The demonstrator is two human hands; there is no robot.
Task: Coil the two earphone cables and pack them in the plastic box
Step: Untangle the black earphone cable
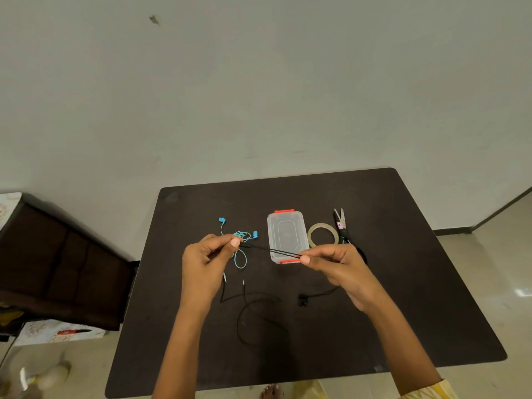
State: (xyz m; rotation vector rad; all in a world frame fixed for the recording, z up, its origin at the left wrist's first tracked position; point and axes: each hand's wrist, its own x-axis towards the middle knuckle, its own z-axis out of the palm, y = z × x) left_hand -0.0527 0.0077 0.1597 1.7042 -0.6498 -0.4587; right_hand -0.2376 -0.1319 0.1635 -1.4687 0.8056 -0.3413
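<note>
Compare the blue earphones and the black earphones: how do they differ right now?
The black earphones are pinched between the left hand and right hand, a stretch pulled taut above the table; the blue earphones lie untouched. The blue cable is bunched in a loose tangle, while the black one trails in wide loops. Both are outside the closed box.

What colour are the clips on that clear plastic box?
Orange-red clips on the plastic box, seen in the head view.

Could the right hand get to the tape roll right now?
Probably not yet: the right hand hovers just in front of the tape roll, but it is pinching the black cable.
</note>
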